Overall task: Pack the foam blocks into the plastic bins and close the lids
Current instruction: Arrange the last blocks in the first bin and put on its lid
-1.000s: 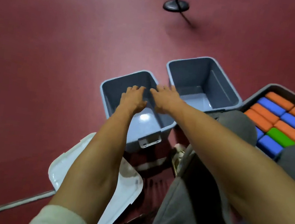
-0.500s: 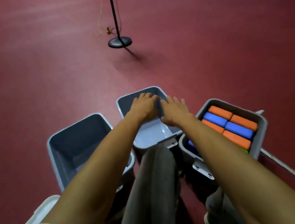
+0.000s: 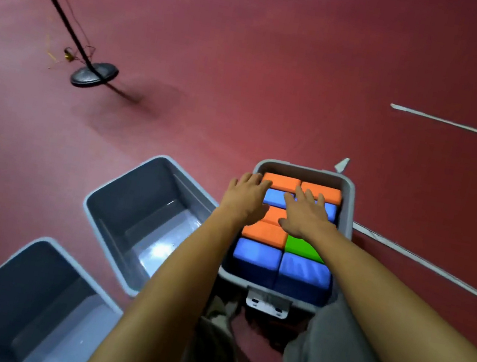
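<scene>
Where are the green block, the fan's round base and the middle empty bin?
green block [image 3: 301, 248], head view, on its top face.
fan base [image 3: 93, 79], head view, on the black disc's top.
middle empty bin [image 3: 163, 247], head view, on its bare floor.

We seem to be in a large indoor hall, likely a sports court: we see a wide dark-red floor [image 3: 282, 61] marked with white lines [image 3: 461, 126], and a pedestal fan [image 3: 93, 79] standing on it.
</scene>
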A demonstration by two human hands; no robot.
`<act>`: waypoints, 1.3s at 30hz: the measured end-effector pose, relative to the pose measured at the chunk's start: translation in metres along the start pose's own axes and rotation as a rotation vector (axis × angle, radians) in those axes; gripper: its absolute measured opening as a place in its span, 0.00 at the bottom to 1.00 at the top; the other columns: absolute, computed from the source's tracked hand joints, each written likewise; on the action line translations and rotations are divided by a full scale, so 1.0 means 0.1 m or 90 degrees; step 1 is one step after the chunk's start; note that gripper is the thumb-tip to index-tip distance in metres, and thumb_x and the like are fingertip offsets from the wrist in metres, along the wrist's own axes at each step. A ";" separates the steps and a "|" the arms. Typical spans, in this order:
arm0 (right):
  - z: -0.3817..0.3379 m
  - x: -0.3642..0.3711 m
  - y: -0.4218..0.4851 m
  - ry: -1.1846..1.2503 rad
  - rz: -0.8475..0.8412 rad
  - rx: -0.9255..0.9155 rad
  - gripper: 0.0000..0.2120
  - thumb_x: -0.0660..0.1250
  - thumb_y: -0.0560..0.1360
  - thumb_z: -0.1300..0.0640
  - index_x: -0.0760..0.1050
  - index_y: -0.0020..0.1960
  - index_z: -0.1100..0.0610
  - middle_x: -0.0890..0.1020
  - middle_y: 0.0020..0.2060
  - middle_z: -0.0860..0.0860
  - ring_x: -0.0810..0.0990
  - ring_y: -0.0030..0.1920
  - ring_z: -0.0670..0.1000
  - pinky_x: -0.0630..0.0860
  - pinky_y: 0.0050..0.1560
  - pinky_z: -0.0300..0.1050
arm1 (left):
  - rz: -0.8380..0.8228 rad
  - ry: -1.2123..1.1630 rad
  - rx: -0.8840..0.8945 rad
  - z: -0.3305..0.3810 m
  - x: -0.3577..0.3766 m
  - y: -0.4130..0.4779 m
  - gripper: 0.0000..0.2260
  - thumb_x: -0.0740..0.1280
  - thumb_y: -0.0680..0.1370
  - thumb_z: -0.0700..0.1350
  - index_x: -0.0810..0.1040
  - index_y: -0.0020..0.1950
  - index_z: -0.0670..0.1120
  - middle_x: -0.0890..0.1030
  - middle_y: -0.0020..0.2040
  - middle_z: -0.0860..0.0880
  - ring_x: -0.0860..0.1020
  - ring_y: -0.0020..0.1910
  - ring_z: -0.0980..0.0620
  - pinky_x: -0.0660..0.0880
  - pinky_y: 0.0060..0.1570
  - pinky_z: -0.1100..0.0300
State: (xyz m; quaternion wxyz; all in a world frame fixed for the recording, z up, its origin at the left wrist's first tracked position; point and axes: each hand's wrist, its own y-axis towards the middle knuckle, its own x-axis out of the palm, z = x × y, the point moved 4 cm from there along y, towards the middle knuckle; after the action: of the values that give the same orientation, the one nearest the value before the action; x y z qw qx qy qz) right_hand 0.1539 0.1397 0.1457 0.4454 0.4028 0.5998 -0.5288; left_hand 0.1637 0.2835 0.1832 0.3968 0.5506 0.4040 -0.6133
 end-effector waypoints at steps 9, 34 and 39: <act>0.89 0.93 0.98 0.047 -0.063 0.079 0.36 0.57 0.79 0.37 0.52 0.80 0.54 0.47 0.80 0.58 0.45 0.79 0.62 0.46 0.76 0.64 | -0.094 0.006 0.052 0.14 1.16 1.19 0.31 0.67 0.78 0.54 0.61 0.79 0.50 0.60 0.79 0.45 0.56 0.79 0.43 0.58 0.74 0.42; 1.13 2.11 2.28 0.031 0.204 0.154 0.37 0.44 0.80 0.37 0.49 0.80 0.60 0.51 0.79 0.61 0.48 0.79 0.63 0.47 0.75 0.68 | 0.030 -0.071 -0.027 -0.22 3.03 2.19 0.30 0.44 0.82 0.59 0.48 0.83 0.50 0.49 0.83 0.48 0.45 0.81 0.42 0.44 0.78 0.40; 1.15 2.08 2.35 0.028 0.200 0.164 0.37 0.44 0.80 0.37 0.49 0.80 0.60 0.51 0.79 0.61 0.48 0.79 0.62 0.47 0.75 0.67 | 0.034 -0.085 -0.040 -0.21 3.02 2.29 0.29 0.45 0.82 0.59 0.48 0.83 0.51 0.49 0.83 0.49 0.45 0.81 0.42 0.44 0.77 0.39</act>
State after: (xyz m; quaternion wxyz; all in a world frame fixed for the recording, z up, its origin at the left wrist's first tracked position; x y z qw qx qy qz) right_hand 0.3325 0.0556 -0.1237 0.4542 0.5562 0.4667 -0.5163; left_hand 0.3604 0.2087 -0.1320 0.4564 0.5063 0.3803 -0.6250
